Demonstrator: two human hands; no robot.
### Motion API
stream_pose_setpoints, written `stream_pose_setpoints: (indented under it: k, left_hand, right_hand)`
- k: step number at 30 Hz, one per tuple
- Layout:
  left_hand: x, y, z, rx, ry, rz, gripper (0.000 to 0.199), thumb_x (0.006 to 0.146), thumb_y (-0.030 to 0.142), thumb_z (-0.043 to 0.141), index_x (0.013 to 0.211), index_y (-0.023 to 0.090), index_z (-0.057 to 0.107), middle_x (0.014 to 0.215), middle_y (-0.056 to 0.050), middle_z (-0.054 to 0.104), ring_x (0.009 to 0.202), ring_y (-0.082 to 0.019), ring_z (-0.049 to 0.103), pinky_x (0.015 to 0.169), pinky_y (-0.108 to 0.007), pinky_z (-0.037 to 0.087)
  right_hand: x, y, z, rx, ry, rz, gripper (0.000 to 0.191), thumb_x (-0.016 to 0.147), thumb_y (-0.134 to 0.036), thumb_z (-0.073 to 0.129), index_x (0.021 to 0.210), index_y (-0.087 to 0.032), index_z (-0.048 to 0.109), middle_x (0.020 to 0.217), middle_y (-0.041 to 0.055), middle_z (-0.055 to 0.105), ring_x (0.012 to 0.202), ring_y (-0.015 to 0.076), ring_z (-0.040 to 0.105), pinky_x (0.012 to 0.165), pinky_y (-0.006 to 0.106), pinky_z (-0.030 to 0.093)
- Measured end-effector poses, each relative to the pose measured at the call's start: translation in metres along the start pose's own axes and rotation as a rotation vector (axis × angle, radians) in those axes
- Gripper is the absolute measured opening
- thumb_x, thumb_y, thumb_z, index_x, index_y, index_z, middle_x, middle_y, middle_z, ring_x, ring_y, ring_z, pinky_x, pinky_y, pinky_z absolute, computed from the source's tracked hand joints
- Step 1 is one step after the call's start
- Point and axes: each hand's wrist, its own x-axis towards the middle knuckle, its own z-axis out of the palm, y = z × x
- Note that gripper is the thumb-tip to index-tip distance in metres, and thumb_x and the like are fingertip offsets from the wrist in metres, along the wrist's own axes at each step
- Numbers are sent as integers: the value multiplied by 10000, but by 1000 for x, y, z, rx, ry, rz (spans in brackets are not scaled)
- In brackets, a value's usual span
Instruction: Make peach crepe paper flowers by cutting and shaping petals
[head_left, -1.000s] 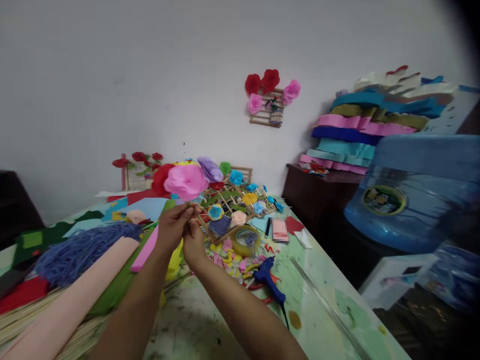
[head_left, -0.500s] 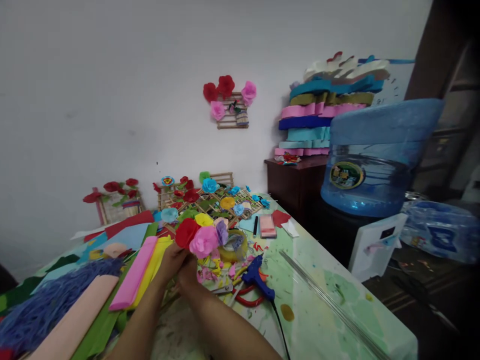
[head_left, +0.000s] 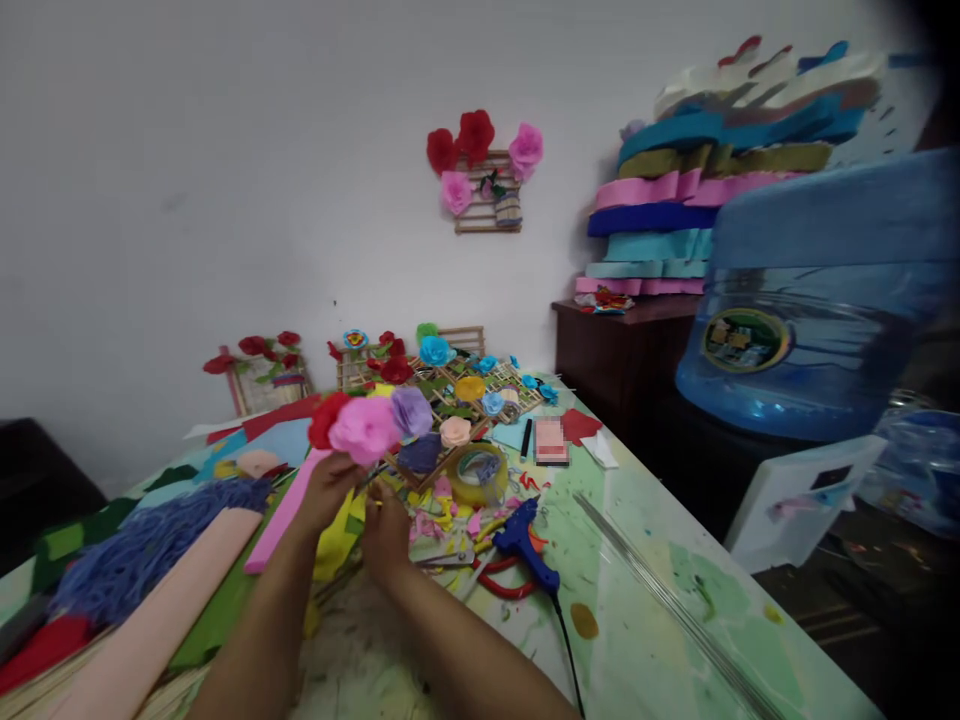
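Observation:
A bunch of paper flowers, with a pink flower (head_left: 365, 428), a red flower (head_left: 324, 420) and a purple flower (head_left: 412, 411), is held up over the table. My left hand (head_left: 330, 490) is closed round the stems just under the blooms. Lower and to the right, my right hand (head_left: 385, 525) is closed, its fingers pinched near the lower stems; what it grips is too small to make out. Behind the right hand lie a peach flower (head_left: 455, 432) and a roll of yellow tape (head_left: 480, 475).
Right of my hands are a blue glue gun (head_left: 525, 545), red-handled scissors (head_left: 506, 580) and metal wires (head_left: 645, 570). Crepe paper rolls (head_left: 161, 620) and purple shreds (head_left: 165, 540) lie left. A large water bottle (head_left: 810, 330) stands at the right.
The flower bunch has moved up and left with my left hand. My right hand has come apart from the left, and the peach flower now shows uncovered. The view has shifted.

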Motion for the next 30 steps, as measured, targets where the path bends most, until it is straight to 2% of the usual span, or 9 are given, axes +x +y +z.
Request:
stream_pose_setpoints:
  k: [3,8,12,15,17,21,24,27,30]
  left_hand:
    - [7,8,-33,-115,227,-4,291,599,463,735,597,192,627,635,-25,649,622,-187,610,601,-343,531]
    - [11,29,-95,-221,586,56,212,673,396,715,711,212,617,733,-1,607,635,-140,547,679,-342,512]
    - [12,34,-128,-218,735,97,187,675,334,720,710,203,591,762,4,599,598,-118,491,706,-339,487]
    - [12,28,-137,-192,685,35,178,689,318,706,704,180,595,709,19,593,604,-111,494,720,-315,471]
    - [13,21,-135,-177,606,-36,188,700,330,700,701,160,621,645,29,571,617,-115,509,714,-294,461]
    - [15,9,-111,-192,387,-162,255,701,393,687,774,150,662,681,-1,619,687,-148,575,696,-290,475]
    - [16,3,-90,-249,163,-223,341,679,477,692,730,141,661,679,-40,644,687,-179,618,674,-317,509]
    - [16,2,-81,-286,45,-256,384,664,510,703,742,137,659,632,-47,640,643,-193,633,644,-340,529]
    - [17,0,-86,-290,93,-227,357,721,500,656,773,147,653,683,-40,651,709,-186,643,718,-339,528]
  right_hand:
    - [-6,-4,-2,-55,-53,-14,351,807,-86,489,1125,-174,608,1084,101,669,1036,228,611,913,348,459]
    - [-10,-6,0,-133,-134,-71,319,766,-60,507,1038,-173,629,1060,93,652,1054,220,568,958,349,421]
    - [-9,-6,4,-180,-159,-95,289,769,-52,486,994,-164,628,1011,93,640,1010,213,557,917,341,429]
    - [-6,-11,16,-201,-214,-112,249,791,-61,477,940,-173,642,956,82,643,959,211,562,889,335,429]
    - [-4,-18,30,-194,-290,-132,212,797,-78,501,891,-186,657,911,66,655,919,205,575,872,322,430]
    - [-2,-34,68,-125,-419,-136,122,773,-137,588,848,-193,666,853,32,673,852,180,600,827,279,443]
    - [2,-40,85,-69,-368,-52,186,847,-164,460,896,-156,639,865,55,670,821,168,609,759,263,464]
    - [6,-42,79,-25,-302,30,280,872,-161,331,858,-143,610,817,67,658,777,169,613,690,259,473]
    - [1,-45,54,21,-332,50,201,841,-195,415,766,-164,598,702,28,638,683,159,610,635,243,467]
